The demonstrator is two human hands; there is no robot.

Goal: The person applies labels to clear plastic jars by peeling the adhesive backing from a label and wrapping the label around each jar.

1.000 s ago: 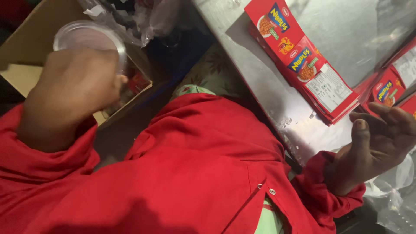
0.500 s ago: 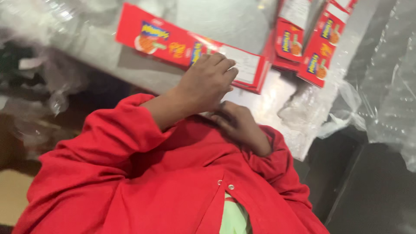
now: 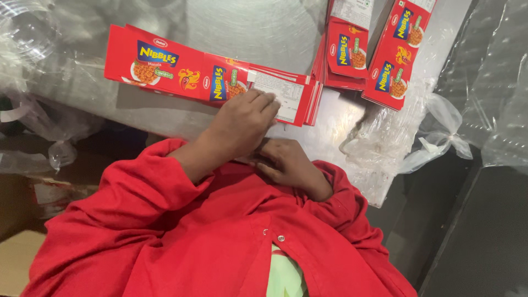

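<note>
Where flat red cartons (image 3: 181, 69) crowd steel table (image 3: 247, 27), left hand (image 3: 242, 124) loosely atop one, right hand (image 3: 286, 162) empty, curled.

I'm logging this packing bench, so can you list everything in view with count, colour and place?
flat snack cartons: one stack, red, on the table ahead.
more flat cartons: several, red, upper right of the table.
metal table: one, grey, across the top.
plastic bags: several, clear, at the table's right edge and far left.
cardboard box: one, brown, lower left.
left hand: fingers resting on the near carton stack, red sleeve.
right hand: at the table edge below it, grip unclear.
</note>
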